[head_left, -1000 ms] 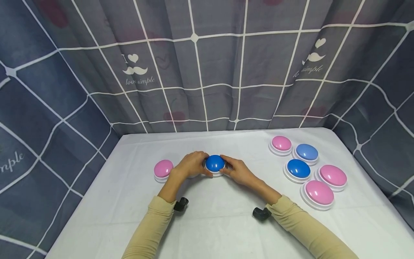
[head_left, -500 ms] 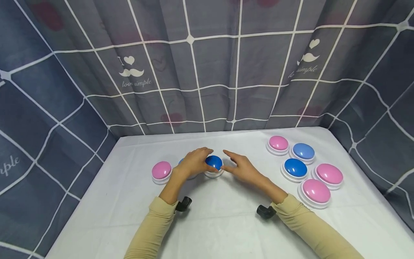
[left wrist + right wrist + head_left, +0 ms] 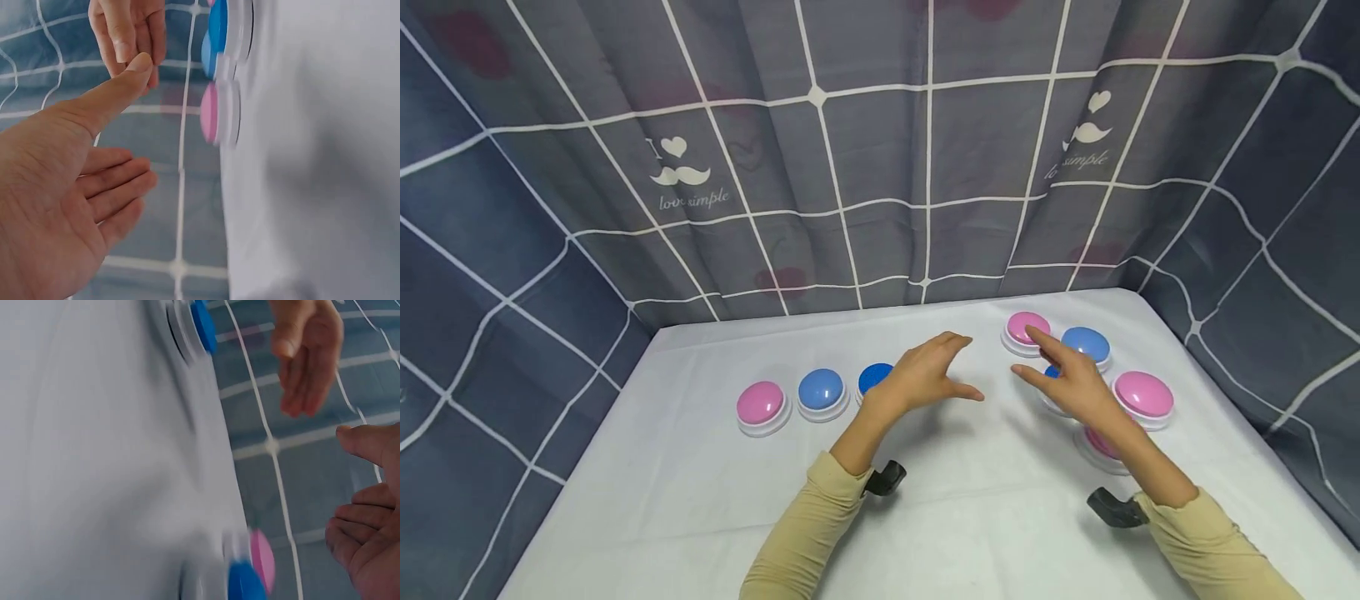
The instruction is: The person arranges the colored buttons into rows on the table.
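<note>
The dark blue button [image 3: 1052, 372] nearest your right hand [image 3: 1072, 382] has a glossy domed top on a round white base; it sits on the right half of the table [image 3: 962, 517], partly hidden under that hand. Around it stand a pink button [image 3: 1024, 325] at the back, a light blue button [image 3: 1086, 343], a rear-right pink button [image 3: 1144, 393] and a front pink button [image 3: 1101, 442], the last partly covered by your right wrist. On the left, a row runs pink dome [image 3: 760, 403], light blue dome [image 3: 821, 389], deep blue dome [image 3: 873, 377], its right end blocked by your left hand [image 3: 921, 375]. Both hands hover above the table, thumbs spread from the fingers, holding nothing, palms facing inward.
</note>
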### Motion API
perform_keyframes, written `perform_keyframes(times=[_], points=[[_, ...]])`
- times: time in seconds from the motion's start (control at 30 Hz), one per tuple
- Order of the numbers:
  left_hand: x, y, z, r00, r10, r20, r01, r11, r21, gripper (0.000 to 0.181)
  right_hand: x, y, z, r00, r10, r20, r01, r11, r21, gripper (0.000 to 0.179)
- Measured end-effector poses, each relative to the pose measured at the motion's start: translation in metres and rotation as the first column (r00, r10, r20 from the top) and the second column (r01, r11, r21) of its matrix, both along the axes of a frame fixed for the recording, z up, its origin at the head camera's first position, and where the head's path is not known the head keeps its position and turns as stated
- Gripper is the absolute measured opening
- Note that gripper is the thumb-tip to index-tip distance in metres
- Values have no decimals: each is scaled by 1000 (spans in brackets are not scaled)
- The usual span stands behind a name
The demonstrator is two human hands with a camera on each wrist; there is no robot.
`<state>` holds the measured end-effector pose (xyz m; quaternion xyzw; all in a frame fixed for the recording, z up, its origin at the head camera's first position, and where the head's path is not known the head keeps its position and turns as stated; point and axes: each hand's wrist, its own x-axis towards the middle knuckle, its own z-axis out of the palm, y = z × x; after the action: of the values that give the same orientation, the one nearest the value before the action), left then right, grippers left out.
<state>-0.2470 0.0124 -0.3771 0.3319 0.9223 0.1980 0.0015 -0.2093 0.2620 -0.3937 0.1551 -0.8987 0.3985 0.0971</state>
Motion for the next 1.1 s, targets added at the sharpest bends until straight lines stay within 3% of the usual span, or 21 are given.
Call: perform_keyframes(times=[0.17,0.37,0.67,0.9,1.1], points=[[3,33,-10,999,-37,-9,38,999,15,88,23,44,3,989,-129,68,124,990,69,75],[8,72,-26,993,-111,-25,112,993,40,90,50,85,-14,959,-246,139,233,967,101,77],[34,116,-44,981,-192,10,191,981,43,86,83,100,-33,958,-257,128,267,961,-71,69],[45,131,-51,984,-178,33,177,984,18,87,93,100,-40,964,-253,83,260,961,-93,63],[51,137,-62,983,-183,31,184,983,-30,88,102,101,-53,954,-268,132,278,958,-66,65]])
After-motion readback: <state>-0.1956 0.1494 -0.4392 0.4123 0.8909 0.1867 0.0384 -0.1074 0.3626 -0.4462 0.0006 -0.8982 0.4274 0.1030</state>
